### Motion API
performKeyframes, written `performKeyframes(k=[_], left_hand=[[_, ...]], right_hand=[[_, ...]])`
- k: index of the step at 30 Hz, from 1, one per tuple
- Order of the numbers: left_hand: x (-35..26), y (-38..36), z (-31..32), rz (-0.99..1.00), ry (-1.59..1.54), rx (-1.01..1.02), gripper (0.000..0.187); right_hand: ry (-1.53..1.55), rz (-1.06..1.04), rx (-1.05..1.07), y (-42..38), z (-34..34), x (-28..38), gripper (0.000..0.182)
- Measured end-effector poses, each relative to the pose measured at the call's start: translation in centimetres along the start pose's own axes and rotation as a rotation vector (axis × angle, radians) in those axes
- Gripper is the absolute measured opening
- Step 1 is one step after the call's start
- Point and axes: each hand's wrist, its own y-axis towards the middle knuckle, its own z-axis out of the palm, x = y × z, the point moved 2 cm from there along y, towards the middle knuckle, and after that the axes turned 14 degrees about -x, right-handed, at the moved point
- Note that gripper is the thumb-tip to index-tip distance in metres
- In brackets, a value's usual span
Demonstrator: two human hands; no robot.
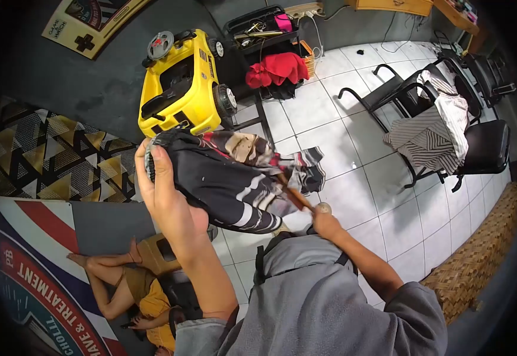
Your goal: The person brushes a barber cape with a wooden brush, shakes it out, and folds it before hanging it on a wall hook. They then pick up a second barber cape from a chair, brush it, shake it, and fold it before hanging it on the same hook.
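My left hand (169,196) is raised and closed on the gathered top edge of a dark patterned garment (211,175). The cloth hangs out to the right, black with white bands and red and tan patches. Lower and to the right, my right hand (328,225) is wrapped around a brown wooden stick (297,197). The stick slants up and left, and its far end overlaps the hanging cloth, where the picture is blurred.
A yellow toy car (187,89) stands beyond the garment, beside a black cart (261,29) and red cloth (277,70). Striped clothes (433,139) lie over a black chair (490,145) at right. A person (143,291) reclines at lower left. A woven mat (472,255) lines the right side.
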Motion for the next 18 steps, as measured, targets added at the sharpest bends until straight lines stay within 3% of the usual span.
performKeyframes(k=[4, 5, 6, 9, 11, 12, 13, 15, 18], left_hand=[[1.0, -0.8, -0.4, -0.066, -0.025, 0.026, 0.023], [1.5, -0.9, -0.4, -0.076, -0.014, 0.041, 0.021], [2.1, -0.9, -0.5, -0.052, 0.017, 0.017, 0.021], [2.4, -1.3, -1.2, -0.059, 0.087, 0.092, 0.018], [0.8, -1.9, -0.9, 0.234, 0.483, 0.38, 0.014], [0.0, -2.4, -0.7, 0.231, 0.483, 0.388, 0.014], [-0.8, -2.9, -0.4, 0.259, 0.491, 0.384, 0.013], [-1.8, -3.9, 0.0, 0.281, 0.389, 0.343, 0.012], [-3.3, -5.6, 1.0, 0.465, 0.37, 0.346, 0.01]], right_hand=[[-0.016, 0.111, -0.051, -0.8, 1.1, -5.9, 0.025], [0.051, -0.075, -0.262, -0.6, 0.3, -5.0, 0.028], [0.049, -0.075, -0.261, -0.3, -1.3, -2.8, 0.028], [0.573, -0.027, -0.291, 0.7, -9.5, 7.9, 0.024], [0.819, -0.141, -0.296, -0.1, -14.2, 14.2, 0.024], [0.895, -0.218, -0.273, -0.4, -15.3, 16.2, 0.024], [0.895, -0.216, -0.281, -0.2, -15.0, 17.1, 0.024], [0.821, -0.543, -0.426, -0.2, -14.8, 18.6, 0.023], [0.583, -0.53, -0.359, 1.4, -10.9, 16.6, 0.023]])
